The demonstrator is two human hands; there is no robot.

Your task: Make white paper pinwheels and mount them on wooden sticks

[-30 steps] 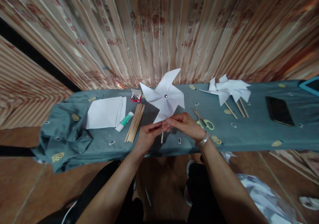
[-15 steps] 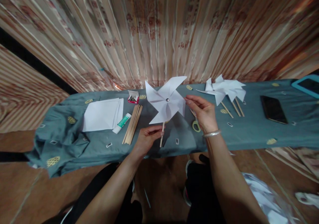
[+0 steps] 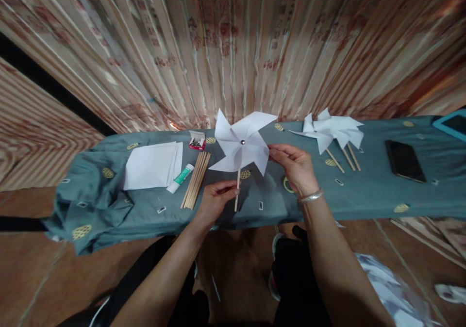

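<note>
A white paper pinwheel [image 3: 251, 138] with a silver pin at its centre is held upright over the cloth. My left hand [image 3: 214, 201] pinches its wooden stick [image 3: 238, 179] below the blades. At the pinwheel's right side, my right hand [image 3: 294, 167] has thumb and fingertips closed at the edge of a blade. Partly hidden behind that hand lies a pair of scissors with a pale green handle [image 3: 287, 185].
The cloth-covered table [image 3: 225, 220] bears paper sheets [image 3: 151, 167], a glue stick [image 3: 180, 178], several wooden sticks [image 3: 195, 181] and a red box of pins [image 3: 197, 141]. Rightward lie more pinwheels [image 3: 331, 130], a phone [image 3: 405, 160] and a blue-framed device [image 3: 451, 123]. A curtain [image 3: 233, 50] hangs behind.
The pinwheel's blades have turned around the pin. My right fingertips remain at its right edge, and my left hand still holds the stick. The view has shifted slightly.
</note>
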